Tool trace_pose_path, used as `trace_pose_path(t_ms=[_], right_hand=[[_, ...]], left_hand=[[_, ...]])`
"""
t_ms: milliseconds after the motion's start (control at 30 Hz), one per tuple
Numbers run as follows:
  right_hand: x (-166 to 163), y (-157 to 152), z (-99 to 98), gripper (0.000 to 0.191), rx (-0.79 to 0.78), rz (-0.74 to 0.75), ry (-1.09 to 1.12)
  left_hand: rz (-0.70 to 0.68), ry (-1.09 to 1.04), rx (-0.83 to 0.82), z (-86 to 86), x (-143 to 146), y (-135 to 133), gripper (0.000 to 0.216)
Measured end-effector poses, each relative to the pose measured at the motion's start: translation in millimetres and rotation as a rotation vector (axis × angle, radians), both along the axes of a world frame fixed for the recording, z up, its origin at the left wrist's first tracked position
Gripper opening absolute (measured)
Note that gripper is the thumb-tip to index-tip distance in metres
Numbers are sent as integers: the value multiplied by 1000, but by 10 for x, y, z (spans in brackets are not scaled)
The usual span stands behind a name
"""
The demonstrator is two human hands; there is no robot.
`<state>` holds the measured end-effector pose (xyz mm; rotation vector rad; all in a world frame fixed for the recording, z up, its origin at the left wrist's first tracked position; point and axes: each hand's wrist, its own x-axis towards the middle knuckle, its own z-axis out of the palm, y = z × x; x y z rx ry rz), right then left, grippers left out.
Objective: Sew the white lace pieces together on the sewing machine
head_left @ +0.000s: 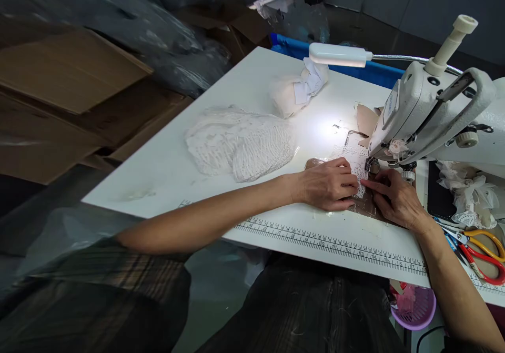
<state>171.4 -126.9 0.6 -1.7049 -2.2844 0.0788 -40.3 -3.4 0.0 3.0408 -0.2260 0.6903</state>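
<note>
Pressing down on the lace (354,164), both hands meet just near of the sewing machine (428,106) foot at the right side of the worktop (165,169). Left hand (327,184) lies palm down with fingers curled narrow, fingertips holding the lace edge. Right hand (395,199) rests just beside it, fingers drawn close and pinning the same lace; the two sets of fingertips touch or nearly touch. The lace lies partly under the machine foot, over a brown piece (369,205). A lamp (339,54) lights the spot from the far side. A pile of white netting (240,142) sits left of the hands, well apart. Scissors (485,253) lie at the right edge. A ruler strip (335,240) runs along the near edge.
</note>
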Motion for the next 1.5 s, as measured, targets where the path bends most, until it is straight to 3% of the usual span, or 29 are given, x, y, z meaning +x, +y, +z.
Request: trace_pose_path(t_ms=[333, 667, 1100, 1300, 1500], right_hand=[[-35, 8, 37, 42, -36, -38, -98], [-135, 18, -1, 43, -33, -198, -158], [-153, -31, -25, 41, 69, -151, -136], [-186, -58, -93, 41, 93, -214, -130], [-223, -63, -43, 42, 29, -223, -90]], left_hand=[[14, 10, -13, 1, 81, 20, 26], [71, -77, -9, -76, 28, 35, 30], [138, -70, -21, -115, 54, 67, 37], [167, -30, -46, -107, 67, 83, 37], [179, 18, -39, -77, 83, 110, 43]])
